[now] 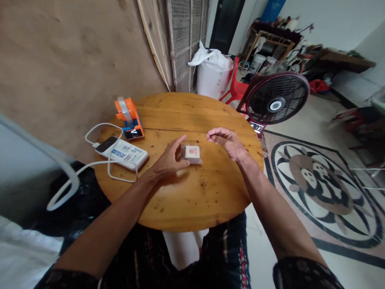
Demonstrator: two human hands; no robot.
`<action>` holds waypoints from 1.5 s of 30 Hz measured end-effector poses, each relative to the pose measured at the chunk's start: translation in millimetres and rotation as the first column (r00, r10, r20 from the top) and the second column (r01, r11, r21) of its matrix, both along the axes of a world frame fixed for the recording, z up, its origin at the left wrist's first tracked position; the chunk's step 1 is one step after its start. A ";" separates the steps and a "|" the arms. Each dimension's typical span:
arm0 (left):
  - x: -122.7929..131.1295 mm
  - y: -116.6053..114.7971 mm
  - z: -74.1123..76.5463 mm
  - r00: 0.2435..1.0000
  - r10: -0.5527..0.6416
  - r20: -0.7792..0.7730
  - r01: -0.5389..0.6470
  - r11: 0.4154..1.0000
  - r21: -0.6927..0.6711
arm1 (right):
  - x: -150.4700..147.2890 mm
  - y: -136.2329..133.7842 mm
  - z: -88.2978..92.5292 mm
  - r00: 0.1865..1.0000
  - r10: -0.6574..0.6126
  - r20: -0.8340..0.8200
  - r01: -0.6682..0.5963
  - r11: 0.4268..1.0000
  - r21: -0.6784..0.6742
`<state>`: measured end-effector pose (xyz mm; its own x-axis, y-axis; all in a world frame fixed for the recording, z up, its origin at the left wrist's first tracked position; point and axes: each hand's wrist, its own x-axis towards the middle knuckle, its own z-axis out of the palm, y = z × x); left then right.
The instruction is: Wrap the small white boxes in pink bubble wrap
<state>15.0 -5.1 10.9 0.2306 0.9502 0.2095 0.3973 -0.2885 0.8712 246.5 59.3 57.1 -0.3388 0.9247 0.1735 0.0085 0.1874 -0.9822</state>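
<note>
Little box (192,152): It sits near the middle of the frame on the round surface (182,204). It is pale, with a red mark on top, and clear wrap seems to go round it. It is likely put in front of you so both hands can get to it.
Left hand (171,158): Your grip here is spread wide, thumb and fingers apart, at the box's left side. It may be there to keep the box steady. I cannot tell if your thumb touches it.
Right hand (228,144): It is up to the right of the box, well apart from it. Your thumb and fingertips are bunched close, but I cannot tell if this grip has something thin in it.
Tape holder (133,121): It stands left of the middle, orange and blue, near the far edge. Maybe it is there so you can reach it and still have room.
White pack (131,156): It lies on the left side, just below the tape holder, with a white cord (103,124) looped about it.
Fan (277,97): It stands at the upper right, past the surface, perhaps to cool you.
</note>
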 end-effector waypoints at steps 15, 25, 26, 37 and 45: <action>5.3 10.4 -3.2 0.989 -0.047 0.140 0.055 0.997 -0.053 | -19.6 -2.4 0.4 0.919 0.238 0.313 -0.329 0.902 0.281; 6.4 9.7 -2.1 0.998 -0.027 0.060 0.030 0.998 -0.049 | -29.7 -8.7 -7.8 0.857 -0.015 0.515 -0.292 0.809 0.510; 6.2 9.8 -2.4 0.998 -0.021 0.055 0.024 0.999 -0.048 | -29.7 -9.2 -8.0 0.852 -0.033 0.522 -0.290 0.801 0.524; 6.5 8.9 5.2 1.000 0.016 -0.007 -0.016 0.999 -0.032 | -35.7 -8.1 -15.9 0.903 -0.059 0.425 -0.203 0.814 0.544; 14.1 6.0 6.8 0.979 0.101 -0.178 -0.096 0.995 0.039 | -35.7 -6.2 -16.0 0.965 0.005 0.264 -0.099 0.934 0.342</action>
<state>29.1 0.9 17.7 0.1727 0.9639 0.2026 0.5740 -0.2656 0.7746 210.8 53.1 41.1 -0.4604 0.8004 0.3838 0.2298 0.5251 -0.8194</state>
